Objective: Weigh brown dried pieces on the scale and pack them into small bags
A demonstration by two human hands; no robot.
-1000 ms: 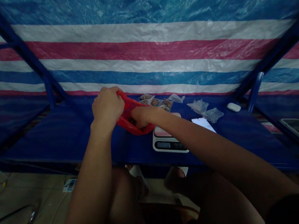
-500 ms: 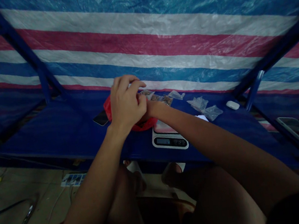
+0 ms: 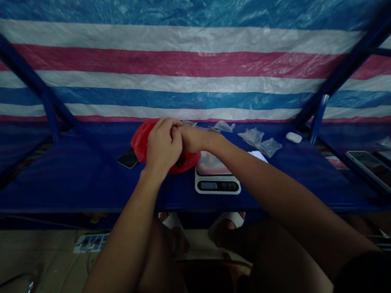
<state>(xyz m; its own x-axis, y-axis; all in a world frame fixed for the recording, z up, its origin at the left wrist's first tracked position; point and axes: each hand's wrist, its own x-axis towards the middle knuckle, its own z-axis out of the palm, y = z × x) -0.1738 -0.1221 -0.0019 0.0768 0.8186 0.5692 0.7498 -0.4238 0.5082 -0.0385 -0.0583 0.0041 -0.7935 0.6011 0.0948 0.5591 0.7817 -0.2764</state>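
A red plastic bag (image 3: 140,141) sits on the blue bench just left of a white digital scale (image 3: 218,185). My left hand (image 3: 164,143) is over the bag, its fingers curled and closed against my right hand. My right hand (image 3: 190,138) reaches in from the right and meets it above the bag. Its fingers are hidden behind my left hand, and what lies between the two hands cannot be seen. Small clear plastic bags (image 3: 225,126) show just behind my right wrist. The scale's display is lit, but its digits are too small to read.
Crumpled clear bags (image 3: 269,147) and a white earbud case (image 3: 293,137) lie right of the scale. A dark phone (image 3: 127,158) rests left of the red bag. Blue frame posts (image 3: 315,120) rise on both sides, with a striped tarp (image 3: 207,64) behind.
My left hand has lowered and its raised fingers have curled in against my right hand. More of the red bag's upper left shows. The view has shifted slightly.
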